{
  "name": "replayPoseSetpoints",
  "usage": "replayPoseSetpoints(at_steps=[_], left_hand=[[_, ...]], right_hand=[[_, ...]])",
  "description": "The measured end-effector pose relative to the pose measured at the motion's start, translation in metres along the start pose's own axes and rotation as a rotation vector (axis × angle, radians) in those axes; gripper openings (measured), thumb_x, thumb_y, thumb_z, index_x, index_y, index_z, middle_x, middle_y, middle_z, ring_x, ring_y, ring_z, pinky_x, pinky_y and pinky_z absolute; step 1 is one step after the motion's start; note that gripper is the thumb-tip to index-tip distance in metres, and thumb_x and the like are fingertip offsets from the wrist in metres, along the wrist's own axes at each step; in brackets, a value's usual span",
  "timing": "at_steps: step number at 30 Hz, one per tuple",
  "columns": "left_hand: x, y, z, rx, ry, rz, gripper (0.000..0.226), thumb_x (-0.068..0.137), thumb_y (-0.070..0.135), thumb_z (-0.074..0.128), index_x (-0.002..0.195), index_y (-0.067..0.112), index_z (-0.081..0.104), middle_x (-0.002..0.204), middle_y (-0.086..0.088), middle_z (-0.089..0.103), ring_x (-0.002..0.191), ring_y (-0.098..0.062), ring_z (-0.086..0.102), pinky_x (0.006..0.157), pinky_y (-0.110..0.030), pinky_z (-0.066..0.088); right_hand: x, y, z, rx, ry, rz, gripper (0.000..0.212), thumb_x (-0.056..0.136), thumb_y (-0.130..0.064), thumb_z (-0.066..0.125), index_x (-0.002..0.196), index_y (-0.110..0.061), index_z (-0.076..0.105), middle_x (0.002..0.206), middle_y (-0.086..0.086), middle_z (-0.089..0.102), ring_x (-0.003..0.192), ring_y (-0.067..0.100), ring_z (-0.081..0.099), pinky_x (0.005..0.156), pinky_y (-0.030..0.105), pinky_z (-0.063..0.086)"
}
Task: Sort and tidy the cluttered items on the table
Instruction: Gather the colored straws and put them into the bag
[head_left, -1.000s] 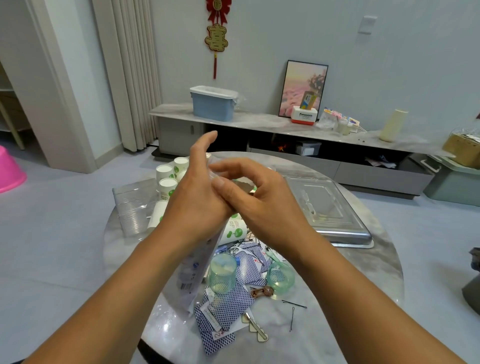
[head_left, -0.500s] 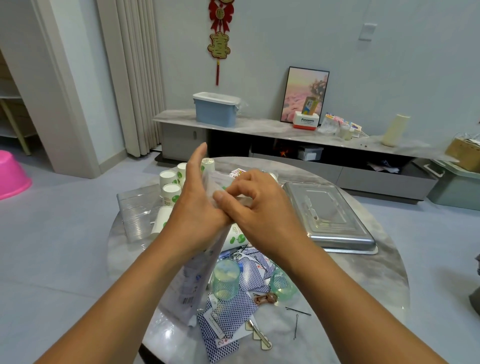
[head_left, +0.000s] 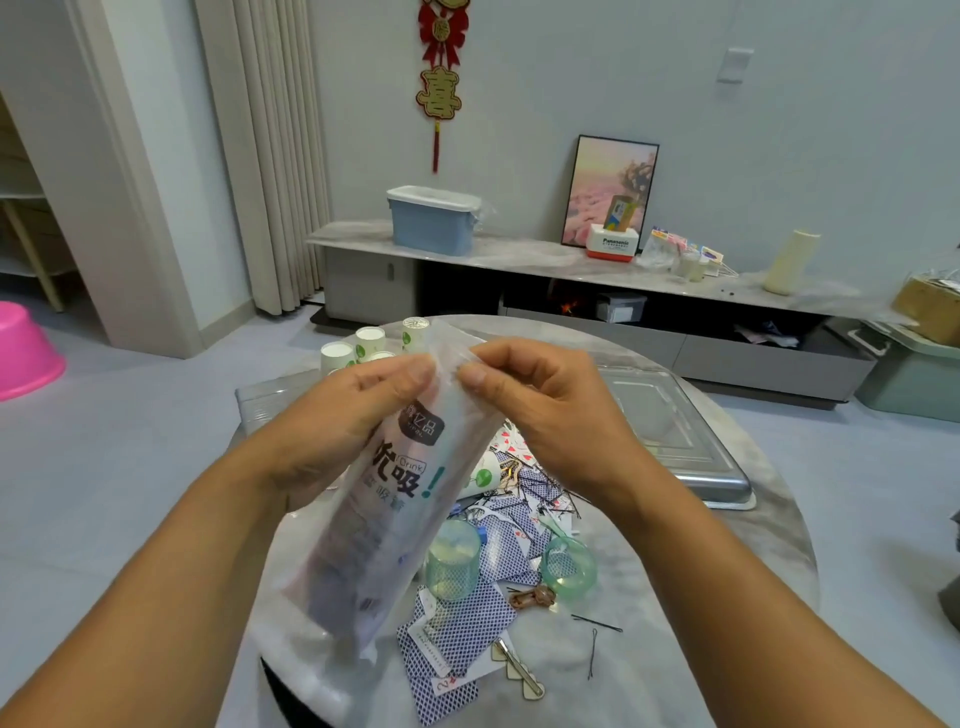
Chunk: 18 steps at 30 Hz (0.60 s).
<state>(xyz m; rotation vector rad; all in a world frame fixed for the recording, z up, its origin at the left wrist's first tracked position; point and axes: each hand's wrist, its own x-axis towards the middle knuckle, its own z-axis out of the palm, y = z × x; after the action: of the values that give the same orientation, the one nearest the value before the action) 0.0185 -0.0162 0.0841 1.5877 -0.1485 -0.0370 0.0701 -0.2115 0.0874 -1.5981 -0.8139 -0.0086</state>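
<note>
A long translucent plastic bag (head_left: 384, 514) printed with dark and teal characters hangs above the round marble table (head_left: 727, 597). My left hand (head_left: 343, 426) pinches the bag's top edge on the left, and my right hand (head_left: 545, 410) pinches the same edge on the right. Under the bag lie scattered blue-backed playing cards (head_left: 462, 623), two green translucent cups (head_left: 452, 561), black hairpins (head_left: 595, 623), a small brown object (head_left: 532, 597) and a nail clipper (head_left: 519, 670).
White paper cups (head_left: 353, 353) with green print stand at the table's far left beside a clear plastic box (head_left: 270, 400). A metal tray with a clear lid (head_left: 675, 431) sits at the right. Behind stands a low TV cabinet (head_left: 597, 280); a pink basin (head_left: 26, 353) sits on the floor at left.
My hands have parted and now pinch the bag's top edge on either side. The bag has turned so its printed face is toward me.
</note>
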Motion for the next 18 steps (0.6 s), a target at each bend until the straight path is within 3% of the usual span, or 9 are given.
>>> replayPoseSetpoints(at_steps=[3,8,12,18], left_hand=[[0.002,-0.004,0.003,-0.124,0.076,0.002,0.034,0.092,0.031,0.057,0.115,0.011,0.072,0.113,-0.014,0.074,0.106,-0.027,0.072,0.092,-0.036,0.058],[0.009,-0.010,0.007,-0.193,0.259,0.033,0.033,0.088,0.026,0.063,0.110,0.003,0.070,0.104,-0.019,0.075,0.095,-0.029,0.069,0.090,-0.040,0.057],[0.006,-0.002,0.010,-0.180,0.326,0.074,0.021,0.098,0.018,0.057,0.105,0.005,0.071,0.097,-0.013,0.077,0.087,-0.022,0.072,0.084,-0.035,0.060],[0.003,-0.006,0.012,-0.047,0.361,0.096,0.018,0.097,0.028,0.063,0.095,0.016,0.076,0.098,-0.020,0.075,0.095,-0.042,0.071,0.095,-0.058,0.054]], right_hand=[[0.000,-0.001,0.002,0.017,0.048,-0.036,0.011,0.094,-0.007,0.068,0.102,-0.008,0.075,0.095,-0.003,0.076,0.089,0.009,0.070,0.081,0.023,0.054],[-0.003,0.004,0.006,-0.283,0.154,-0.182,0.012,0.093,-0.013,0.073,0.102,-0.008,0.076,0.107,-0.002,0.068,0.104,0.014,0.065,0.090,0.028,0.054],[-0.007,0.003,0.011,-0.542,0.209,-0.237,0.023,0.094,-0.030,0.071,0.114,-0.018,0.077,0.111,-0.015,0.065,0.109,0.007,0.059,0.096,0.034,0.051],[-0.004,-0.004,0.004,-0.663,0.055,-0.146,0.024,0.098,-0.045,0.061,0.100,-0.030,0.079,0.096,-0.021,0.071,0.101,0.007,0.055,0.095,0.045,0.045]])
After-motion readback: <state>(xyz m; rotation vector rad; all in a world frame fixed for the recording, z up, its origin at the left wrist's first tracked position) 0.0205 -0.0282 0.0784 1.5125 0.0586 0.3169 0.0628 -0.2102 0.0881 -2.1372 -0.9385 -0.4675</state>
